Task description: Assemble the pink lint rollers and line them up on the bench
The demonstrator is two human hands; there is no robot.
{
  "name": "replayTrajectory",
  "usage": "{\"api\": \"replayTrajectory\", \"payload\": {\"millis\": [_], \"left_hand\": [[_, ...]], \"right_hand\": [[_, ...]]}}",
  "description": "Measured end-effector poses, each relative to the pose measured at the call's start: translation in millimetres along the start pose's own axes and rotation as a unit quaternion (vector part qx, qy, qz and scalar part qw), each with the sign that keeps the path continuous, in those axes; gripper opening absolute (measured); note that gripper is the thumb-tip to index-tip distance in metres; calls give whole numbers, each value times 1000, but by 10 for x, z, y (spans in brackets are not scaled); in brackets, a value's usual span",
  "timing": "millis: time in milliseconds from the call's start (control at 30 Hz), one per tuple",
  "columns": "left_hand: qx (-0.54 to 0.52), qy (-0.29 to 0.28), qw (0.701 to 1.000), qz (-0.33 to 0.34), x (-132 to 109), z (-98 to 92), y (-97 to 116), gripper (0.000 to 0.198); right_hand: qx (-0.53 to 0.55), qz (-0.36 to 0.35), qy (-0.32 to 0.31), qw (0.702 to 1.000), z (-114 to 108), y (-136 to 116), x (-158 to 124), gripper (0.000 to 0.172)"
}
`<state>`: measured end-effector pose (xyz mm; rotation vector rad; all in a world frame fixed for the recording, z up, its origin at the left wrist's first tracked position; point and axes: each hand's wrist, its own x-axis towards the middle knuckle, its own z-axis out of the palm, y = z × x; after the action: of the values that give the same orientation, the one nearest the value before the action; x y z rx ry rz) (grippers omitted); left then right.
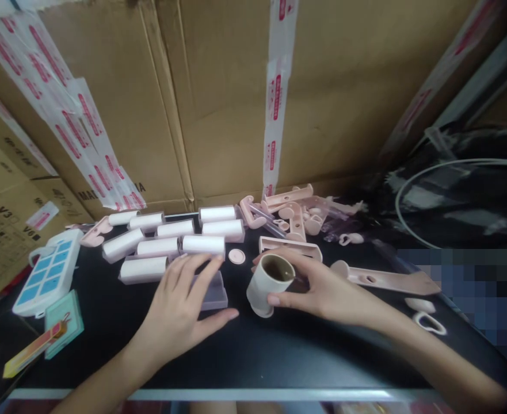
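My right hand (322,290) is closed around a white paper roll (267,286) with a brown cardboard core, holding it tilted just above the black table (253,351). My left hand (179,310) lies flat with fingers spread, resting on a clear plastic case (214,292). Its fingertips reach toward a wrapped white roll (204,244). Several more wrapped white rolls (158,238) lie in rows behind the left hand. A small pink disc (236,256) sits between the two hands.
Pink plastic handles and parts (296,210) are piled at the back centre; a long pink handle (387,280) and heart-shaped pieces (428,322) lie right. A white and blue tray (48,270) and a teal card (63,322) sit left. Cardboard boxes (218,98) wall the back.
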<state>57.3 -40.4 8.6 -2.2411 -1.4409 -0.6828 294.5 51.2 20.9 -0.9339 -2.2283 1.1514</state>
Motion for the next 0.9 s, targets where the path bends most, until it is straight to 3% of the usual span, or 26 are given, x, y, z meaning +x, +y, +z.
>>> {"api": "replayTrajectory", "payload": {"millis": [167,333,433,533,600,667,733,833,900], "left_hand": [[-97,-22,995,16,282,51,42,66],[-106,44,993,17,212,153,-57,49],[-121,52,991,17,144,165,-79,46],[-185,16,983,-10,133,157,-20,52],[-243,-31,969,-39,139,166,52,68],[-282,-72,955,-58,144,195,120,80],[-297,-86,949,-60,144,236,166,74],[-324,-90,939,-69,130,284,201,51],[-357,-99,924,-94,106,304,219,47]], "right_hand": [[-16,-2,-19,1000,9,22,-10,42],[-47,4,-32,998,53,63,-12,40],[-41,2,-40,998,112,36,-1,38],[-17,-7,-58,998,216,-12,-11,37],[-14,-12,-66,998,251,-26,-32,47],[-37,-21,-80,996,209,-9,-38,62],[-79,-37,-90,992,102,37,5,67],[-172,-62,-39,982,-3,139,183,41],[-253,-69,9,965,52,219,328,30]]}}
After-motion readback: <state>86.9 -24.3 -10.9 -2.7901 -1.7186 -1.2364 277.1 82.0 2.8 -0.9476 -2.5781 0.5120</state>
